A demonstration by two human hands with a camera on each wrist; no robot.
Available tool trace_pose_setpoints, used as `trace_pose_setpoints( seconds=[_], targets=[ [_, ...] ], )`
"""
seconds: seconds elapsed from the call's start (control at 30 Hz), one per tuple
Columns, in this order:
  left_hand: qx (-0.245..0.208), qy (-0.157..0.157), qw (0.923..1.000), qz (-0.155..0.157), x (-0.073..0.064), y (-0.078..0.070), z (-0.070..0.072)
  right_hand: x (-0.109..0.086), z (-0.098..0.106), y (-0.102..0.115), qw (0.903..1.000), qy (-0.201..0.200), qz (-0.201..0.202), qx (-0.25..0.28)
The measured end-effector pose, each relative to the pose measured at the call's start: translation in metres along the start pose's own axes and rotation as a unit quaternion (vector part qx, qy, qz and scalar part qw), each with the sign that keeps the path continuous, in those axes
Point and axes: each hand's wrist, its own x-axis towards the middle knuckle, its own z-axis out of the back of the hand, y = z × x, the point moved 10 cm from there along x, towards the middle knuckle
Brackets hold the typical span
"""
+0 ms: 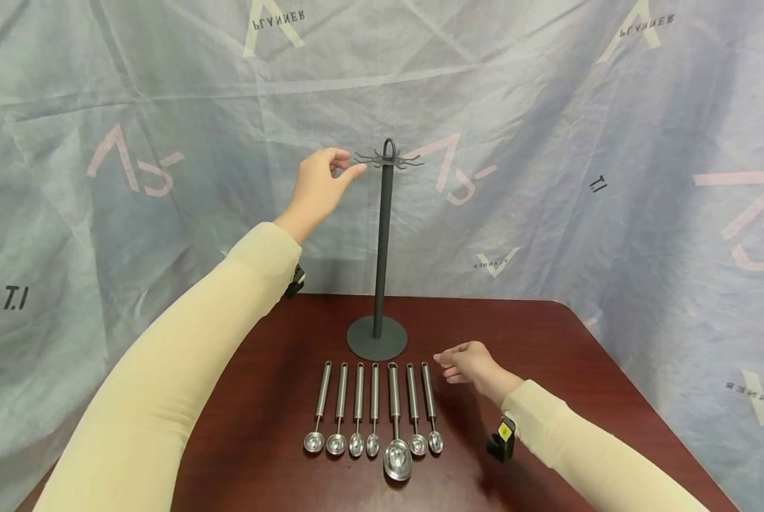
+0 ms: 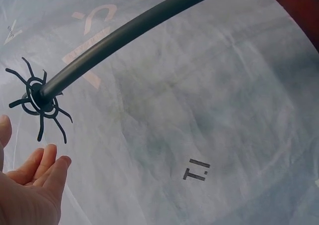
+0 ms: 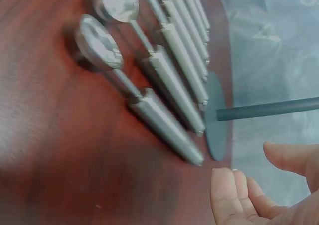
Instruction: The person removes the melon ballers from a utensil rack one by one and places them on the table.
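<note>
A dark grey utensil stand (image 1: 384, 242) rises upright from a round base, with a ring of hooks (image 1: 407, 161) and a loop at its top. My left hand (image 1: 323, 183) is raised beside the hooks on the left, thumb and fingers apart, holding nothing. In the left wrist view, the fingertips (image 2: 64, 160) are just below the hook ends. Several steel measuring spoons lie in a row before the base, handles pointing to it. My right hand (image 1: 472, 366) hovers by the handle end of the rightmost spoon (image 1: 428, 391), its fingers loosely bent around nothing.
The largest spoon (image 1: 397, 459) reaches nearest the front of the row. Beneath everything is a dark red wooden table (image 1: 503, 327). A grey printed cloth (image 1: 516, 128) hangs behind and at both sides. Each wrist wears a small black camera (image 1: 502, 441).
</note>
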Motion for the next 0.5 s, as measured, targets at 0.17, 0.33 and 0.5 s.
trace_pose_setpoints(
  seconds=[0.17,0.33,0.5],
  targets=[
    [0.01,0.025,0.9996,0.007,-0.013,0.018,0.001,-0.003,0.004,0.019,0.9996,0.004,0.015,-0.023],
    [0.024,0.058,0.998,0.011,-0.024,0.033,-0.004,-0.004,0.013,0.036,0.9977,-0.024,0.055,-0.03],
    [0.062,0.086,0.9944,-0.006,-0.04,0.045,-0.008,-0.007,0.021,0.056,0.9886,-0.058,0.127,-0.057]
  ],
)
